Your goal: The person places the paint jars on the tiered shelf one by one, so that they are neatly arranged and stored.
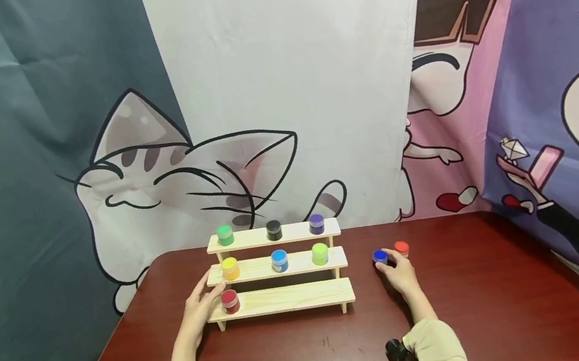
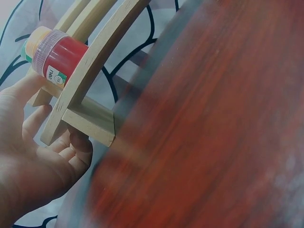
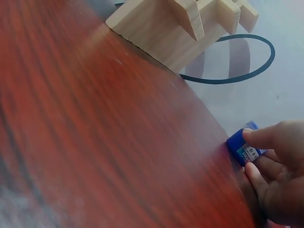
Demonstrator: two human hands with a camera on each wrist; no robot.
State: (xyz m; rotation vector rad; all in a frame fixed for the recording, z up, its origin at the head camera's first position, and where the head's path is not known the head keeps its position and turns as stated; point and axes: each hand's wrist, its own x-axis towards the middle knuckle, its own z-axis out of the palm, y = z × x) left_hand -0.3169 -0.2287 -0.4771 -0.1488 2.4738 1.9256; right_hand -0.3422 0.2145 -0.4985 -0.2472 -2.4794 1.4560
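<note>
A three-tier wooden rack (image 1: 295, 295) stands on the table, its left end in the grip of my left hand (image 1: 201, 306). In the left wrist view, that hand's fingers (image 2: 78, 145) curl below the board, close to a dark red paint jar (image 2: 64, 59) on the lowest tier. My right hand (image 1: 402, 276) pinches a small blue paint jar (image 1: 380, 257) to the right of the rack. The right wrist view shows the blue jar's label between thumb and fingers (image 3: 259, 137). Just beyond this hand is a red-lidded jar (image 1: 402, 248), partly covered by it.
Green (image 1: 225, 235), black (image 1: 274, 230) and purple (image 1: 316, 224) jars line the top tier. The middle tier bears yellow (image 1: 230, 268), blue-lidded (image 1: 279, 260) and light green (image 1: 320, 254) jars. Printed curtains (image 1: 297, 79) hang behind the brown table (image 1: 315, 351).
</note>
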